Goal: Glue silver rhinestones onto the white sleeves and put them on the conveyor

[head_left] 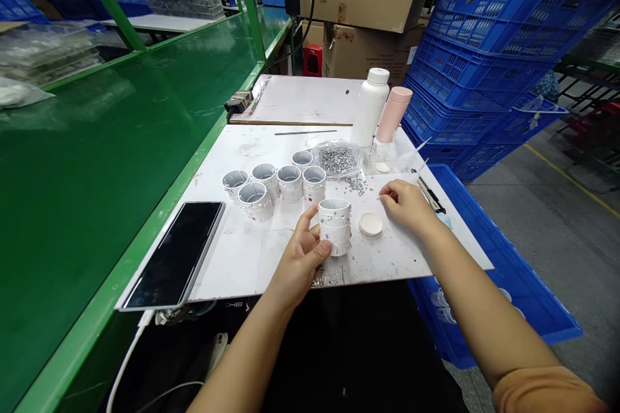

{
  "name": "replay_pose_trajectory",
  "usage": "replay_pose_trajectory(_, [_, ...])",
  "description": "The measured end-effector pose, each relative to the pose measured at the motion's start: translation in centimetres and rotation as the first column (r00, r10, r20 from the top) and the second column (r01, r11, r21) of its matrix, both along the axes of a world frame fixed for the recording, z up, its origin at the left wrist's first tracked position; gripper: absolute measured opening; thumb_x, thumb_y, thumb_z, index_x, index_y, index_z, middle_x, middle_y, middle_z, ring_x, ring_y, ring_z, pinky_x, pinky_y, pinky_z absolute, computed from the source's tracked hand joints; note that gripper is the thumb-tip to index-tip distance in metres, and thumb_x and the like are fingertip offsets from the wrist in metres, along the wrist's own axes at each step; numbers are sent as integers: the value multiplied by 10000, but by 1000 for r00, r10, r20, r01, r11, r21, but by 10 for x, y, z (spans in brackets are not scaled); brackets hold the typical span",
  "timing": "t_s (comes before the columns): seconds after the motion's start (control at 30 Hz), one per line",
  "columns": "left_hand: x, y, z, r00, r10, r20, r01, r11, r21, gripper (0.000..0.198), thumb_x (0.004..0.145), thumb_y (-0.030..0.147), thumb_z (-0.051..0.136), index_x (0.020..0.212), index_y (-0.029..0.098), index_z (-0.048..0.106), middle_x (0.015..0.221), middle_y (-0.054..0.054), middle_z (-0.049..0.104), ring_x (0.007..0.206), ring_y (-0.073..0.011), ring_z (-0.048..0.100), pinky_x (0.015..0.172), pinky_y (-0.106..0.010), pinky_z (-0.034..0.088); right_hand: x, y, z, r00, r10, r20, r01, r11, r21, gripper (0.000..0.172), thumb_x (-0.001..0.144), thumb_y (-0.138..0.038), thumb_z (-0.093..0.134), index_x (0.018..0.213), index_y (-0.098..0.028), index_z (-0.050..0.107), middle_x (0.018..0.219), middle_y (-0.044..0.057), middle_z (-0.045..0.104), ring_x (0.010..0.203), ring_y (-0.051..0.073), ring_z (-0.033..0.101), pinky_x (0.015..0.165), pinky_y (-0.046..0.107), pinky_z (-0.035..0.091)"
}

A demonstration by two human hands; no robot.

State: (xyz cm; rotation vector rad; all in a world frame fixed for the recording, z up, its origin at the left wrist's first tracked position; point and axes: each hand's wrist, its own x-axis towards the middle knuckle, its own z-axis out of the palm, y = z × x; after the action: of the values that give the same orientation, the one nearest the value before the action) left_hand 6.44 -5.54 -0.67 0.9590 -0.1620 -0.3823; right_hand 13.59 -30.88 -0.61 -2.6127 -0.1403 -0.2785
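Note:
My left hand (307, 251) grips a white cylindrical cup (335, 232), upright with its open end up; small bits dot its wall and a blue mark shows on its side. My right hand (404, 205) is over the board's right side, thumb and forefinger pinched together; whatever they hold is too small to make out. Between the hands lies a round white lid (371, 224). Loose small metal pieces (357, 186) are scattered just beyond, beside a clear plastic bag of them (338, 160). Several similar white cups (289, 184) stand grouped at the left, open ends up.
A phone (174, 255) with a cable lies on the white board's (232, 281) left edge. A white bottle (372, 106) and pink bottle (394, 115) stand behind. A thin rod (305, 133) and a cutter knife (431, 195) lie flat. Blue crates (484, 45) rise right; a green conveyor (121, 129) runs left.

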Motion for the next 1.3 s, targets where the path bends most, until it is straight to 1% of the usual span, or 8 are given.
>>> replay_pose_trajectory(0.27, [0, 0, 0, 1000, -10, 1, 10, 1000, 22, 792, 788, 321, 730, 1461, 243, 321, 1172, -116, 656, 1085, -264, 615, 928, -368, 460, 3, 2, -5, 998, 64, 4, -64, 998, 22, 111, 790, -153, 558, 763, -171, 664, 764, 31, 597, 667, 149, 522, 685, 290, 407])
replay_pose_trajectory(0.53, [-1, 0, 2, 1000, -18, -1, 18, 1000, 6, 782, 794, 304, 722, 1454, 227, 311, 1174, -129, 655, 1077, -261, 621, 965, -396, 446, 3, 5, -3, 990, 143, -17, -144, 984, -101, 117, 860, -163, 545, 804, -169, 647, 869, 53, 625, 779, 175, 572, 713, 291, 400])
replay_pose_trajectory(0.77, [0, 0, 2, 1000, -15, -3, 15, 1000, 12, 775, 788, 309, 729, 1446, 227, 327, 1174, -127, 658, 1069, -258, 624, 977, -395, 437, -3, 18, 2, 980, 200, 16, -186, 935, -302, 255, 923, -169, 462, 852, -179, 707, 905, 75, 658, 842, 201, 599, 650, 298, 385])
replay_pose_trajectory(0.83, [0, 0, 2, 1000, -14, -6, 14, 1000, 17, 785, 786, 311, 732, 1449, 223, 321, 1166, -128, 662, 1066, -258, 626, 978, -393, 435, -2, 16, 1, 974, 227, 24, -215, 947, -239, 253, 913, -156, 473, 842, -172, 716, 906, 76, 667, 845, 198, 607, 682, 298, 413])
replay_pose_trajectory(0.9, [0, 0, 3, 1000, -13, -10, 13, 1000, 20, 799, 784, 309, 732, 1455, 218, 307, 1161, -130, 664, 1076, -262, 622, 977, -393, 435, 0, 11, -2, 967, 251, 35, -248, 966, -71, 214, 887, -143, 514, 852, -171, 724, 919, 68, 682, 848, 184, 620, 747, 297, 449])
replay_pose_trajectory(1.0, [0, 0, 4, 1000, -19, -7, 19, 1000, 16, 802, 792, 300, 725, 1461, 213, 290, 1161, -134, 663, 1102, -266, 611, 973, -394, 442, 6, 2, -6, 980, 191, 48, -196, 971, 134, 149, 827, -129, 583, 844, -173, 725, 889, 55, 701, 807, 175, 628, 778, 308, 472])
replay_pose_trajectory(1.1, [0, 0, 2, 1000, -28, 1, 28, 1000, 14, 786, 799, 291, 718, 1458, 212, 296, 1156, -132, 665, 1083, -256, 619, 962, -384, 448, 9, -2, -9, 993, 118, 24, -120, 979, 162, 111, 784, -125, 610, 774, -173, 710, 808, 43, 681, 706, 163, 586, 704, 307, 457])
replay_pose_trajectory(1.3, [0, 0, 1, 999, -31, 10, 31, 1000, 5, 768, 810, 283, 707, 1455, 210, 296, 1170, -133, 659, 1088, -251, 619, 965, -376, 448, 11, 0, -11, 991, 136, 1, -135, 977, 167, 69, 763, -159, 634, 737, -177, 694, 740, 17, 616, 611, 130, 505, 619, 279, 408])
